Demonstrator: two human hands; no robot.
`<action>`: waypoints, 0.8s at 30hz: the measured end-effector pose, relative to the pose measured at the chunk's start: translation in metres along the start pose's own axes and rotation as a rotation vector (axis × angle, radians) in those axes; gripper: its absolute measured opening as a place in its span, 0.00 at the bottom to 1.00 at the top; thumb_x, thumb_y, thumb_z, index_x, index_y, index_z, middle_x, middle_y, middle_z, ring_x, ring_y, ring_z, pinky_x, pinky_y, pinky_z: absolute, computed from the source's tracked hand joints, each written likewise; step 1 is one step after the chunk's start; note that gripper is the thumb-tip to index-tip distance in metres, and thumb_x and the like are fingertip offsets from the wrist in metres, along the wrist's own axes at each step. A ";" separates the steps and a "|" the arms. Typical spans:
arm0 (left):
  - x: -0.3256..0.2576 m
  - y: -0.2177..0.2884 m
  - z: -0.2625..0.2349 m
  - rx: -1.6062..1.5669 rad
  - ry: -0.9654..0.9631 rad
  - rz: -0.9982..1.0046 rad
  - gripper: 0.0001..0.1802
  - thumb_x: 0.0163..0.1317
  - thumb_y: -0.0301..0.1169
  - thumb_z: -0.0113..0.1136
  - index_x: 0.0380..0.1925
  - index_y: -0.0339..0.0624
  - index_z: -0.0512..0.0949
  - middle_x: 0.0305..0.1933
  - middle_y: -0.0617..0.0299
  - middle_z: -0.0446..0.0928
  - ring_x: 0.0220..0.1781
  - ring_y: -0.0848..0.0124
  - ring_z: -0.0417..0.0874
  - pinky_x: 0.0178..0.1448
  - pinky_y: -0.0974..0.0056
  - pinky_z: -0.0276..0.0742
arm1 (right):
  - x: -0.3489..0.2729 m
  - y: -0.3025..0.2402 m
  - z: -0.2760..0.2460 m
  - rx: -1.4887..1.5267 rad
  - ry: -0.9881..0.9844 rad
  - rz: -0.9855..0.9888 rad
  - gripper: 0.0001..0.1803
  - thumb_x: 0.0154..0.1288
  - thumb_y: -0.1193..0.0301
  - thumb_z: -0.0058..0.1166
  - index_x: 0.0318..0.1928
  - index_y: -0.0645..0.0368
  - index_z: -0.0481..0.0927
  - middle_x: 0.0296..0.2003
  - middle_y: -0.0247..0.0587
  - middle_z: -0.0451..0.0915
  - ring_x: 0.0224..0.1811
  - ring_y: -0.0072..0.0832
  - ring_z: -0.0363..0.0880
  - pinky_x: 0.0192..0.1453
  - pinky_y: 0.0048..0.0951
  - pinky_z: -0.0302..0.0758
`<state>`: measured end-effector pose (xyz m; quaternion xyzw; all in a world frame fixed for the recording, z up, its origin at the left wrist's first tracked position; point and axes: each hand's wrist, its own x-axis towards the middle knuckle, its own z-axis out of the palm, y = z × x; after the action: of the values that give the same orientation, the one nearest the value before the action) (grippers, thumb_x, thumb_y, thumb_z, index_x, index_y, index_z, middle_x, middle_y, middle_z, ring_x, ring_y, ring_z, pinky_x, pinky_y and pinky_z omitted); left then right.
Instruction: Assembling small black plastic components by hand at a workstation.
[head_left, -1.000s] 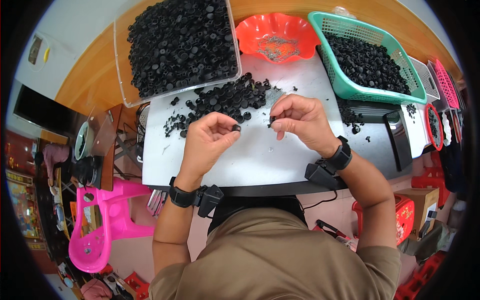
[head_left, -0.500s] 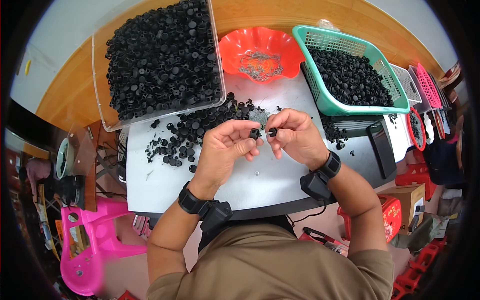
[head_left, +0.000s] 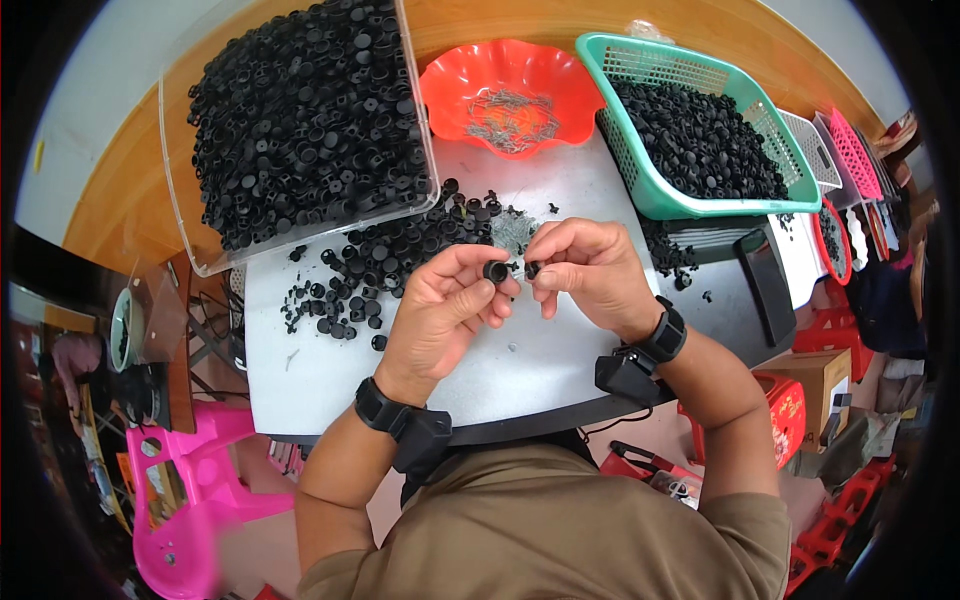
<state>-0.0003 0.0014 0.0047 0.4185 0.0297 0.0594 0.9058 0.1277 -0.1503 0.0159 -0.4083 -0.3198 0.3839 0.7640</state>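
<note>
Over the middle of the white tabletop, my two hands meet fingertip to fingertip. My left hand pinches a round black plastic cap, its hollow side partly showing. Between thumb and forefinger, my right hand grips a small black plastic part close to the cap; the fingers cover most of it. A tiny dark piece shows in the narrow gap between the two hands. Just beyond the fingers lie a pile of loose black caps and a heap of thin metal pins.
A clear bin full of black caps stands at the far left. Beside it are a red scalloped bowl with metal pins and a green basket of small black parts. Pink and red stools stand below table height.
The cap in my left hand has turned so its round hollow side shows more. The pin seen between the hands earlier is no longer visible. The whole view has shifted slightly.
</note>
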 end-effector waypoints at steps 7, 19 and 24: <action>0.002 -0.003 0.003 0.010 -0.014 0.015 0.16 0.59 0.26 0.59 0.48 0.37 0.72 0.37 0.55 0.79 0.34 0.72 0.80 0.37 0.71 0.76 | -0.003 -0.005 0.003 -0.144 0.015 0.009 0.06 0.54 0.82 0.59 0.34 0.68 0.78 0.28 0.41 0.78 0.25 0.22 0.79 0.22 0.20 0.78; 0.000 -0.005 0.005 0.148 0.015 0.085 0.14 0.57 0.22 0.61 0.45 0.37 0.74 0.33 0.60 0.78 0.29 0.78 0.75 0.32 0.74 0.71 | -0.004 -0.005 0.010 -0.176 0.068 0.028 0.03 0.54 0.82 0.60 0.30 0.66 0.79 0.24 0.37 0.78 0.24 0.19 0.78 0.22 0.19 0.77; 0.000 -0.006 0.008 0.238 0.042 0.154 0.13 0.59 0.23 0.59 0.45 0.35 0.75 0.33 0.61 0.77 0.29 0.78 0.75 0.32 0.73 0.71 | -0.004 -0.002 0.010 -0.182 0.078 0.031 0.03 0.54 0.82 0.60 0.31 0.66 0.79 0.24 0.37 0.78 0.24 0.18 0.78 0.22 0.19 0.77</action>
<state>0.0008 -0.0086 0.0049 0.5226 0.0235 0.1336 0.8417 0.1180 -0.1507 0.0219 -0.4956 -0.3171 0.3486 0.7296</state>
